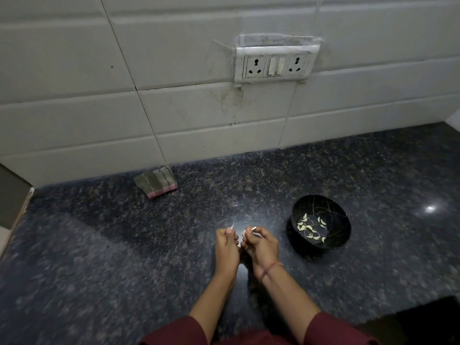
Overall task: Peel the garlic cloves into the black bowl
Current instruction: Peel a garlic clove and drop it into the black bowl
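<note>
The black bowl (321, 240) stands on the dark granite counter to the right of my hands, with several pale peeled garlic cloves (311, 229) lying in it. My left hand (227, 247) pinches a thin white strip of garlic skin (232, 225) at its fingertips. My right hand (261, 245), close beside the left, holds a small garlic clove (243, 234) between curled fingers. Both hands hover just above the counter, left of the bowl. The clove is mostly hidden by my fingers.
A folded green and pink cloth (156, 181) lies by the tiled wall at the back. A socket and switch panel (275, 64) is on the wall. A brownish object (12, 197) stands at the left edge. The counter's front edge drops off at lower right (410, 317).
</note>
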